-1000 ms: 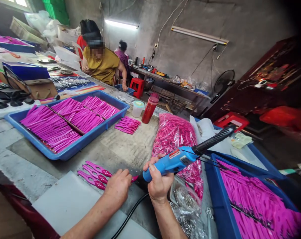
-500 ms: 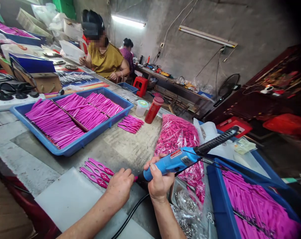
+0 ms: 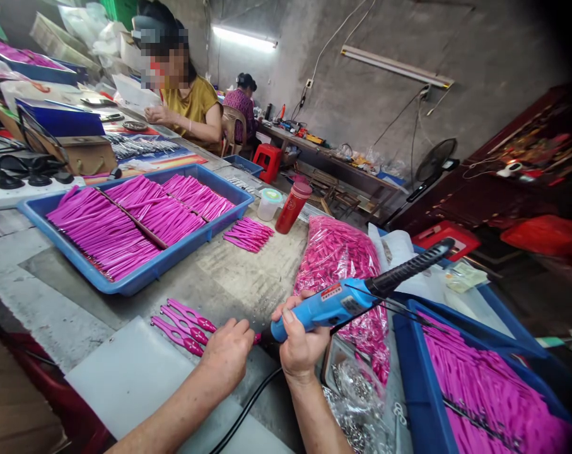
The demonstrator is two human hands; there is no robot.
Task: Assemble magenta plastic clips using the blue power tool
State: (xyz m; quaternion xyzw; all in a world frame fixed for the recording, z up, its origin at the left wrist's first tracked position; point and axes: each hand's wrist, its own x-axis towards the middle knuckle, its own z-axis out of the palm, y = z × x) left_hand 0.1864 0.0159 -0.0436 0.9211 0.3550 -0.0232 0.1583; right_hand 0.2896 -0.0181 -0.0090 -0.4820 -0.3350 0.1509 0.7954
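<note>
My right hand (image 3: pixel 303 345) is wrapped round a blue electric screwdriver (image 3: pixel 321 310), which slants down to the left. Its black nose meets the end of a magenta plastic piece (image 3: pixel 256 338). My left hand (image 3: pixel 227 353) is closed over that piece, so most of it is hidden. Just left of my left hand, several magenta handle-like pieces with long oval openings (image 3: pixel 184 326) lie side by side on the worktable (image 3: pixel 248 277). A black cable (image 3: pixel 248 410) runs beneath my wrists.
A blue tray (image 3: pixel 139 284) of magenta strips stands left; another blue tray (image 3: pixel 411 378) is at right. Beyond the screwdriver sit a bag of pink parts (image 3: pixel 337 249), a red bottle (image 3: pixel 292 208) and a small tub (image 3: pixel 269 205). Metal parts in plastic bags (image 3: pixel 359 384) lie near my right wrist.
My hands and the screwdriver have hardly moved. Across the table, the co-worker in the yellow top has turned and leaned to the left, with both hands now together.
</note>
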